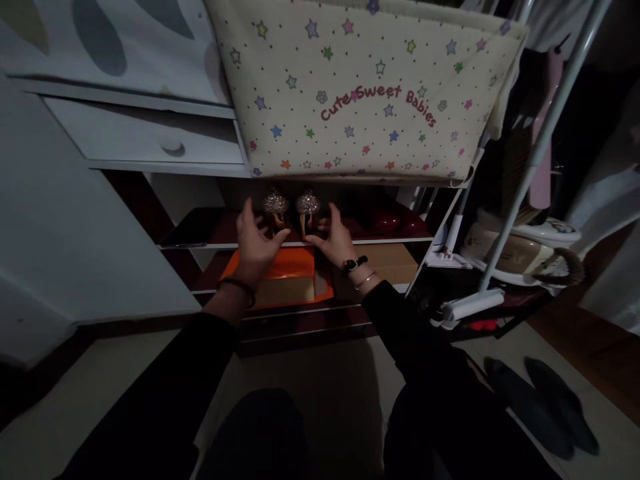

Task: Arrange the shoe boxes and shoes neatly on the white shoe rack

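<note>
In the head view, a pair of glittery shoes [275,203] stands side by side, a little apart, on the upper shelf [375,241] of a low rack. The person's left hand [256,245] is at the left of the pair, thumb and fingers spread apart; the right hand [338,243] mirrors it on the right, also spread, its thumb by the base of the right shoe. Whether either hand touches a shoe cannot be told in the dim light. Farther right on that shelf lies something glossy and dark red [393,222]; at the left end is a flat black object [193,227]. Below are an orange box [290,263] and, right of it, a brown box [387,263]. A star-printed bag [360,150] hangs above the shelf. Dark slippers [533,403] lie on the floor, near and right.
</note>
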Demonstrator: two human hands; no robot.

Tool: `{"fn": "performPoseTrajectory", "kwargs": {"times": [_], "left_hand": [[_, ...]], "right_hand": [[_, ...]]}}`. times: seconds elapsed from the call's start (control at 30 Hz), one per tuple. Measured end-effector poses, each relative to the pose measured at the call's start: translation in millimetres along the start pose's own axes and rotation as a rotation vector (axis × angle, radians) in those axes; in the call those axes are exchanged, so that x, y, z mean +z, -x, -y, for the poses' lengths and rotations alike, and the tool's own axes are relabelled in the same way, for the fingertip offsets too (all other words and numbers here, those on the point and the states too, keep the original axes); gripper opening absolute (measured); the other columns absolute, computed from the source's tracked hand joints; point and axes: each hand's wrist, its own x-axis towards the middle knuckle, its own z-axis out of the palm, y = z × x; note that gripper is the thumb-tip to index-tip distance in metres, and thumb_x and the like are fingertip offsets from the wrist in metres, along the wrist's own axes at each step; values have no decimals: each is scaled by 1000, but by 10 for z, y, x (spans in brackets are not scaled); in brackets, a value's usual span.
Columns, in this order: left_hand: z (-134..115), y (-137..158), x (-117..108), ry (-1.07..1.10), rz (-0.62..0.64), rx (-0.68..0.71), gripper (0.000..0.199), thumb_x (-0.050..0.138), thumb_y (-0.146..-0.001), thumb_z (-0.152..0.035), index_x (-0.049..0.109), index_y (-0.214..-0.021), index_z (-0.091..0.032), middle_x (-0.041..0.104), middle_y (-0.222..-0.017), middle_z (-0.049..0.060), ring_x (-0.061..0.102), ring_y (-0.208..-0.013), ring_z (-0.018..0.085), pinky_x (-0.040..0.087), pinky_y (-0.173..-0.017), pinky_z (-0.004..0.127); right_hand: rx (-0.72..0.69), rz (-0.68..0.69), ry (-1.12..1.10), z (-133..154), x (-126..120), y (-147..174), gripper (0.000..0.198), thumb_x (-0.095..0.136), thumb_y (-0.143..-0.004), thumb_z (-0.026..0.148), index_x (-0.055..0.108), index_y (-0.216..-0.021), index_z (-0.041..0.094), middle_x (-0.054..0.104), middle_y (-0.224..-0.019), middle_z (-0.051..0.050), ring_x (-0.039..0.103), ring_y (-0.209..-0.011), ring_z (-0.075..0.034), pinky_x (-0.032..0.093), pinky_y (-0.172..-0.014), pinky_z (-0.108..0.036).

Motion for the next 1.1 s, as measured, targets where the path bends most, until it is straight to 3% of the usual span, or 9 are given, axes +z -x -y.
{"fn": "performPoseTrajectory", "kwargs": {"times": [0.1,0.2,0.3,0.43,0.57,0.7,0.87,1.0,1.1], "left_hand": [[-380,171,32,-118,-134,177,78,79,-81,-29,47,-151,-21,44,-153,19,50,-142,36,52,-114,50],[-768,219,251,-137,53,399,47,73,-87,-28,62,-132,-22,53,-142,15,51,-140,33,43,-122,52],[-1061,101,692,-130,343,509,47,71,-89,-30,63,-134,-20,47,-151,17,45,-145,35,39,-123,53],[-1327,-140,1387,-233,590,364,77,81,-83,-37,53,-152,-17,43,-154,22,36,-149,44,31,-124,58],[-1505,-274,1849,-385,789,239,80,82,-81,-35,53,-154,-20,57,-136,22,43,-142,48,34,-117,58],[-1508,-322,1968,-439,820,281,61,77,-82,-22,65,-141,-21,67,-125,18,52,-135,43,39,-114,55],[-1259,-479,1705,-257,673,130,65,76,-84,-24,59,-147,-18,68,-135,16,63,-127,33,47,-111,43],[-1090,-499,1405,-106,494,38,63,72,-89,-24,56,-149,-14,63,-148,17,59,-137,31,44,-118,43],[-1059,-419,1316,-76,442,-33,64,71,-91,-22,53,-152,-13,63,-148,19,60,-137,32,45,-117,45]], "right_hand": [[-171,-177,55,-13,-477,249,62,70,-93,30,47,-149,21,68,-127,-13,69,-113,-23,55,-105,-41],[-216,-442,196,-188,-1174,417,42,59,-97,33,58,-136,18,66,-133,-16,64,-123,-26,51,-111,-47],[-15,-575,282,-464,-1837,409,47,60,-94,32,57,-137,14,65,-135,-20,64,-124,-28,52,-110,-49],[341,-391,225,-726,-2296,256,55,72,-89,33,58,-137,12,72,-121,-17,71,-110,-28,57,-99,-45],[459,-235,214,-812,-2346,146,45,84,-81,34,66,-117,12,74,-110,-14,72,-99,-25,57,-93,-40],[468,-248,286,-827,-2274,98,37,86,-79,34,62,-100,16,73,-100,-9,69,-90,-22,56,-91,-39],[327,-300,316,-664,-2048,-25,43,81,-81,32,55,-113,19,70,-97,-5,68,-87,-23,55,-92,-42],[209,-335,362,-443,-1799,-164,48,76,-85,26,52,-125,18,70,-100,-8,69,-93,-28,55,-95,-47],[156,-293,426,-335,-1652,-211,49,74,-86,26,52,-130,17,71,-103,-11,71,-98,-32,56,-95,-49]]}}
